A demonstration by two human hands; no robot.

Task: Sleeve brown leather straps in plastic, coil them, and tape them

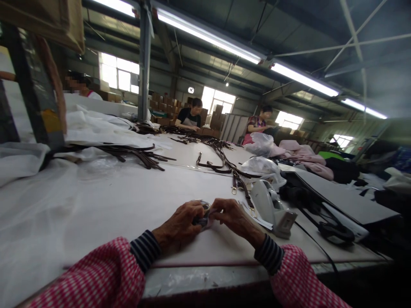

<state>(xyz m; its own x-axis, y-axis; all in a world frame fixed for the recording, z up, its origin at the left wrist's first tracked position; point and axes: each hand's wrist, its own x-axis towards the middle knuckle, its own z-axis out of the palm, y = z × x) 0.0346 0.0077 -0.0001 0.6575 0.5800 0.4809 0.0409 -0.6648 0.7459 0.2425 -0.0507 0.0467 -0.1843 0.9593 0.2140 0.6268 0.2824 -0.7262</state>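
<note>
My left hand (181,224) and my right hand (234,218) meet near the front edge of a long white table (112,201). Both have their fingers pinched together on one small object (204,214), part metal and part dark, held between them; I cannot make out what it is. Both wrists rest on the tabletop. My sleeves are red-and-white check with dark striped cuffs.
A white device (272,207) with a black cord lies just right of my hands. Dark straps with metal clasps (239,184) trail across the table, with more at the left (141,156). Plastic bags (263,167), dark sheets (340,194) and pink cloth (305,156) lie right. Three people (191,114) work beyond.
</note>
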